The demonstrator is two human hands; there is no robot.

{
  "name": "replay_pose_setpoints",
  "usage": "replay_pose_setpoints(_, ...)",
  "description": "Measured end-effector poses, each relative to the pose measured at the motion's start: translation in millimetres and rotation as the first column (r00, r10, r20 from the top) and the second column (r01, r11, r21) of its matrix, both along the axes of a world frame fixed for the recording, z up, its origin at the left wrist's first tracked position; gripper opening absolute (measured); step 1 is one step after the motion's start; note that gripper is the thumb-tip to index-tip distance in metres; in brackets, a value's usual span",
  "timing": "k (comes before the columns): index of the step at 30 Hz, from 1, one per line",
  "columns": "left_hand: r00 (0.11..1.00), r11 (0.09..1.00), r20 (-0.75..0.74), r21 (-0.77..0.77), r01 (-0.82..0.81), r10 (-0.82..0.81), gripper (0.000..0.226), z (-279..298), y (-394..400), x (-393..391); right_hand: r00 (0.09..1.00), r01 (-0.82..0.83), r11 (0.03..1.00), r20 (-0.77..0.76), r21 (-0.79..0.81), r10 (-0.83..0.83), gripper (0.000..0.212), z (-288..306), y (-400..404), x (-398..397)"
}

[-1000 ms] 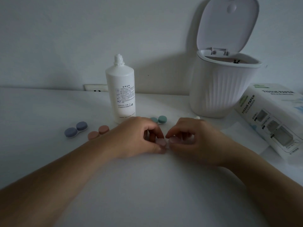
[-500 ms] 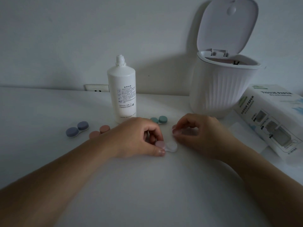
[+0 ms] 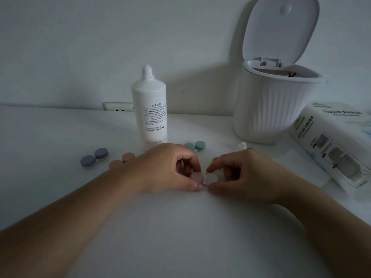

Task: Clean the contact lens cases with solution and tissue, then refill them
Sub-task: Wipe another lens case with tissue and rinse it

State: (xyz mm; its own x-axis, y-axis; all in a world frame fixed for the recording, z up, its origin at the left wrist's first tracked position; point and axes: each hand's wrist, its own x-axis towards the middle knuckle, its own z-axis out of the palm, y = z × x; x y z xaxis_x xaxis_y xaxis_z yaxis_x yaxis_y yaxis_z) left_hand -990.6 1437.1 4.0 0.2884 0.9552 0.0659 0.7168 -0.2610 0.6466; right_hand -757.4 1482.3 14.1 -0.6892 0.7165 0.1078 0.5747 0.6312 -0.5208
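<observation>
Left hand (image 3: 168, 169) pinches pink lens case (image 3: 197, 177) on worktop (image 3: 180, 227); right hand (image 3: 243, 175), fingers curled, apparently grips its white half. Solution bottle (image 3: 149, 111) behind.

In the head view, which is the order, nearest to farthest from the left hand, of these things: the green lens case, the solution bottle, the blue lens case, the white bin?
From the left hand:
1. Green lens case, just behind the knuckles.
2. Solution bottle, behind the hand; nearly as close, so 1 and 2 are hard to separate.
3. Blue lens case, far to its left.
4. White bin, back right.
</observation>
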Motion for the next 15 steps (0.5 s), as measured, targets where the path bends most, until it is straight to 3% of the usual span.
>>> replay_pose_setpoints(8,0.998,0.998,-0.013,0.017,0.054,-0.054,0.021,1.9,-1.5,0.8,0.999,0.036,0.998,0.003,-0.053,-0.036,0.024,-2.0,1.8,-2.3)
replay_pose_setpoints(15,1.000,0.998,-0.013,0.053,-0.016,0.017,0.019,4.3,-7.9,7.8,0.998,0.034,0.992,-0.054,-0.121,-0.041,0.022,-5.7,4.9,-4.4)
